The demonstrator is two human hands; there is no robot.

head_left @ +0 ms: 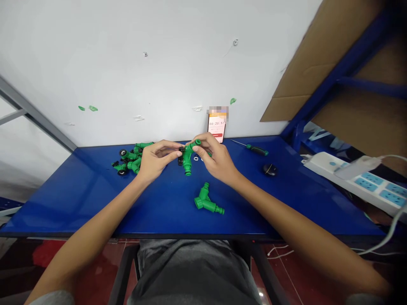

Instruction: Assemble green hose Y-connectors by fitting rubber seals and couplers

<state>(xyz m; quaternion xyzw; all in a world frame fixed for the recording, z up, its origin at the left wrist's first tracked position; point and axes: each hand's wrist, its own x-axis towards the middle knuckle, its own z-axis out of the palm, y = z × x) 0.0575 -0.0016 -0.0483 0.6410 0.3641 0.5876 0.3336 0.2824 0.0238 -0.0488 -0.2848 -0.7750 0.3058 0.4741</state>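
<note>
Working over the blue table (pixel 95 203), the left hand (pixel 154 161) and the right hand (pixel 216 162) are closed on a green Y hose connector (pixel 187 159) from both sides, a firm two-hand pinch that keeps it steady; small white washers (pixel 196 159) lie just beside.

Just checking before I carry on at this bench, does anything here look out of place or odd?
Yes: small green flecks are stuck on the white wall behind the blue metal tabletop, like smeared scraps. Small white rings also lie loose on the tabletop, beside the green plastic hose connector.
</note>
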